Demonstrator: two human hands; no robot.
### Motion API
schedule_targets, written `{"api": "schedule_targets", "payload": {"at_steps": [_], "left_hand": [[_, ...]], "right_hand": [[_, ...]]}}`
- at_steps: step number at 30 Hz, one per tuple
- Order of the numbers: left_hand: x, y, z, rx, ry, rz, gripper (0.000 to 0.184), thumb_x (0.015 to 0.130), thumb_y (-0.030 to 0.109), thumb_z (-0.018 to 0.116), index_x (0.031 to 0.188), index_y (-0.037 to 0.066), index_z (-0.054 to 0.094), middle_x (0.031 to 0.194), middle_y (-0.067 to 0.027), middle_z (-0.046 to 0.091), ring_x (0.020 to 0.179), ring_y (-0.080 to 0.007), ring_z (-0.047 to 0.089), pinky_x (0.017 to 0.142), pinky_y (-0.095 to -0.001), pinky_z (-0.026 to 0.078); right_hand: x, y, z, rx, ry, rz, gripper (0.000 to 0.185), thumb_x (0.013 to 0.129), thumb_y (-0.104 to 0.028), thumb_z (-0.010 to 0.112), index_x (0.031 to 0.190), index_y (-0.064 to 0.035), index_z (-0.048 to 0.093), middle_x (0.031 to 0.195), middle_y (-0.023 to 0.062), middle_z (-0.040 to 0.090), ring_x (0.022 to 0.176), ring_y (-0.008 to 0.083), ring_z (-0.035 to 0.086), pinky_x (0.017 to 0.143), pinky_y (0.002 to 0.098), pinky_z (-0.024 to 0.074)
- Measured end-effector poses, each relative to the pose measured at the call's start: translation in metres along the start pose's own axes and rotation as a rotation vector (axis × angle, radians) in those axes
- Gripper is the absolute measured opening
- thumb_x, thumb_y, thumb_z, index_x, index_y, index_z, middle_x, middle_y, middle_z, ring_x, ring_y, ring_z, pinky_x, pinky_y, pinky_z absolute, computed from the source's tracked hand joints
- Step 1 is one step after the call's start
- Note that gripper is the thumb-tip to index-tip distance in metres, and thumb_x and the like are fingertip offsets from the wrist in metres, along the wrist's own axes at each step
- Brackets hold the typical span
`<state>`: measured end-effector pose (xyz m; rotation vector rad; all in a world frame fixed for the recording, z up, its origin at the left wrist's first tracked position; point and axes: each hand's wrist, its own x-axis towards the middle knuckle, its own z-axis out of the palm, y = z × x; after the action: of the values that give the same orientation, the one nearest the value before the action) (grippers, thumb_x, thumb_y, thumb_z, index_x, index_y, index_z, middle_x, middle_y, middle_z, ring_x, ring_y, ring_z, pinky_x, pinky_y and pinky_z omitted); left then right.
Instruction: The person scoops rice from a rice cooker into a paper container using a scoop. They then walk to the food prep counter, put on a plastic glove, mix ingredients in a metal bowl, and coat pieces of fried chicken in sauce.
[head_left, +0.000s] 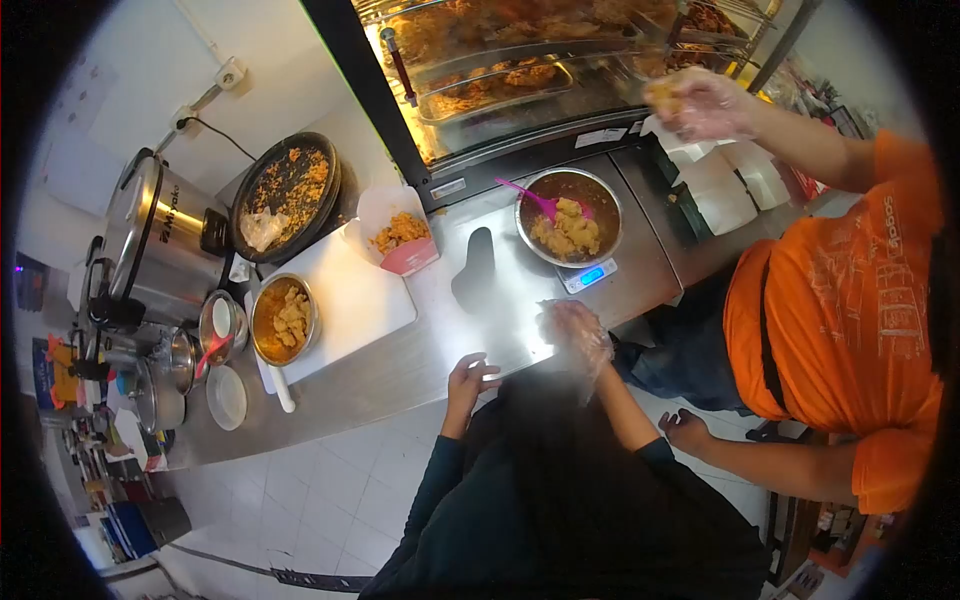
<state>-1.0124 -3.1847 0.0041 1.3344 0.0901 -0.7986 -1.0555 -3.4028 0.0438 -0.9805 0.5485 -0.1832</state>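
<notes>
My left hand [470, 384] is bare and hovers at the front edge of the steel counter, fingers loosely bent and apart, with nothing in it. My right hand [577, 335], in a clear plastic glove, is just below the kitchen scale [588, 278]. Its fingers look loosely spread and I see nothing held, though the glove blurs them. On the scale stands a steel bowl [610, 228] with fried chicken pieces [570, 236] in sauce and a pink spoon [525, 190]. Left of it, a paper box [410, 262] holds crumbly orange food.
A second steel bowl [312, 335] of chicken sits on a white cutting board [375, 310]. Beyond are a black pan [250, 225] and a large cooker [165, 225]. A heated display case [480, 180] lines the back. At right, a co-worker in an orange shirt [830, 310] raises a gloved hand [710, 105] holding food.
</notes>
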Motion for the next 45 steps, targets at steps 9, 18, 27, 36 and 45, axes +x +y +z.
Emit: {"api": "schedule_targets", "payload": {"at_steps": [9, 18, 27, 36, 45], "left_hand": [[-0.011, 0.016, -0.001, 0.061, -0.088, -0.030, 0.032, 0.084, 0.019, 0.042, 0.111, 0.002, 0.040, 0.093, -0.0136, 0.053, 0.080, -0.0215, 0.056, 0.072, -0.0294, 0.046], [-0.018, 0.023, -0.031, 0.103, 0.050, 0.084, 0.035, 0.084, 0.025, 0.043, 0.115, 0.010, 0.040, 0.098, -0.0043, 0.054, 0.081, -0.0117, 0.052, 0.068, -0.0221, 0.040], [-0.040, 0.049, -0.075, 0.158, -0.119, 0.150, 0.041, 0.082, 0.017, 0.047, 0.119, 0.008, 0.035, 0.108, -0.0094, 0.048, 0.094, -0.0175, 0.047, 0.080, -0.0272, 0.038], [-0.077, 0.129, -0.171, 0.285, -0.344, 0.248, 0.081, 0.070, 0.024, 0.063, 0.129, 0.014, 0.009, 0.124, -0.0128, 0.030, 0.106, -0.0233, 0.039, 0.086, -0.0364, 0.032], [-0.110, 0.142, -0.290, 0.197, -0.276, 0.070, 0.075, 0.074, 0.019, 0.060, 0.129, 0.005, 0.011, 0.125, -0.0134, 0.029, 0.104, -0.0229, 0.041, 0.086, -0.0350, 0.036]], "right_hand": [[0.061, -0.038, -0.030, -0.195, 0.418, -0.157, 0.034, 0.075, -0.036, 0.055, 0.093, -0.0071, 0.048, 0.074, 0.0057, 0.054, 0.052, 0.0116, 0.051, 0.041, 0.0221, 0.0428], [0.066, -0.043, -0.023, 0.104, 0.339, 0.061, 0.035, 0.072, -0.013, 0.052, 0.101, 0.0046, 0.043, 0.086, 0.0152, 0.055, 0.065, 0.0231, 0.057, 0.052, 0.0286, 0.0494], [-0.035, -0.095, 0.024, -0.147, 0.239, 0.064, 0.037, 0.065, -0.003, 0.052, 0.101, 0.0019, 0.045, 0.085, 0.0129, 0.054, 0.064, 0.0204, 0.057, 0.045, 0.0286, 0.0479], [-0.079, 0.019, 0.185, -0.060, 0.122, 0.288, 0.058, 0.067, 0.002, 0.050, 0.118, 0.0009, 0.023, 0.091, 0.0219, 0.052, 0.054, 0.0243, 0.058, 0.039, 0.0263, 0.0504], [-0.069, 0.147, 0.238, -0.276, -0.115, 0.320, 0.066, 0.068, -0.009, 0.061, 0.121, -0.0023, 0.022, 0.104, 0.0184, 0.047, 0.079, 0.0263, 0.056, 0.050, 0.0328, 0.0531]]}}
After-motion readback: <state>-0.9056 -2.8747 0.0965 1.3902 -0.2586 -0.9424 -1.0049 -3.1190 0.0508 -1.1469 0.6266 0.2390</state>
